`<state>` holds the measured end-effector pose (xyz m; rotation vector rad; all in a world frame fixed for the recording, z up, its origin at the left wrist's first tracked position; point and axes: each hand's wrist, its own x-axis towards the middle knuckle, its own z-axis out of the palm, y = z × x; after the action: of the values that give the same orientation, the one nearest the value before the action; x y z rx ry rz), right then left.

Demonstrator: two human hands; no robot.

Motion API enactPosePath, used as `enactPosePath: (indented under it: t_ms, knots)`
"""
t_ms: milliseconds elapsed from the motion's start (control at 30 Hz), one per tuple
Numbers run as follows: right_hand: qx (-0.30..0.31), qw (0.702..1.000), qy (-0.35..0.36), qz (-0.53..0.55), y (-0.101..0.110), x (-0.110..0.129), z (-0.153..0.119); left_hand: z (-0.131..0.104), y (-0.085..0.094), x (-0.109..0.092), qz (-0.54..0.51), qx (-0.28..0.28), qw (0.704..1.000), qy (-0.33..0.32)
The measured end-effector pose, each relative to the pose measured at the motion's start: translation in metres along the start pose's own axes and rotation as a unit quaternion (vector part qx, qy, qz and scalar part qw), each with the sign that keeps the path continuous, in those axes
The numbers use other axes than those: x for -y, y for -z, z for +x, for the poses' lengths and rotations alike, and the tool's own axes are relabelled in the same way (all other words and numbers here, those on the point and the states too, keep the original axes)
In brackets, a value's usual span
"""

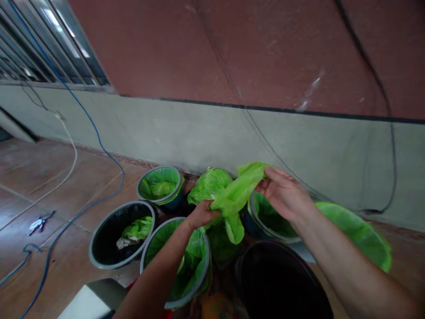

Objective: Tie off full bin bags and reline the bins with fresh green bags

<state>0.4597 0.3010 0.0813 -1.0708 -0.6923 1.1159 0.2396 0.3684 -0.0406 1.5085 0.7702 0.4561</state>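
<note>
A green plastic bag [237, 192] is stretched between my two hands above the bins. My left hand [203, 214] pinches its lower left end, while my right hand [282, 190] grips the upper right end. Just behind the bag sits a tied, bulging green bag [212, 182]. Below my left forearm stands a bin [206, 266] with a green liner and grey rim. Under my right hand is another lined bin [254, 212]. A dark bin [282, 283] with a shadowed inside stands in front, nearest me.
A black bin [99, 243] holding a crumpled green bag and a small lined bin [142, 181] stand left. A wide green-lined container [358, 235] is right. A blue cable [96, 128] and pliers-like tool [40, 222] lie left. A wall [206, 133] runs behind.
</note>
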Motion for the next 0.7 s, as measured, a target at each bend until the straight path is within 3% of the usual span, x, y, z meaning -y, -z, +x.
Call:
enactPosePath:
  t_ms: [167,267,333,400,500,600,700]
  knots:
    - [-0.118,0.985,0.129,-0.014,0.054,0.069,-0.016,-0.026,-0.009,-0.051,-0.071,0.017,0.997,0.030]
    - [-0.160,0.978,0.116,-0.063,0.086,0.085,-0.049,-0.041,-0.028,-0.079,-0.141,-0.007,0.988,0.058]
    - [-0.195,0.966,0.089,-0.142,0.095,0.076,-0.089,-0.051,-0.048,-0.094,-0.190,-0.034,0.979,0.062]
    - [-0.222,0.936,0.099,-0.256,0.090,0.054,-0.136,-0.062,-0.071,-0.106,-0.229,-0.050,0.969,0.071]
    - [-0.095,0.906,0.095,-0.402,0.073,0.017,-0.198,-0.080,-0.106,-0.116,-0.262,-0.020,0.960,0.092]
    - [-0.097,0.876,0.087,-0.464,0.066,0.001,-0.229,-0.100,-0.129,-0.121,-0.236,0.007,0.966,0.108]
    - [-0.126,0.872,0.081,-0.467,0.078,0.013,-0.239,-0.120,-0.137,-0.125,-0.129,-0.002,0.988,0.088]
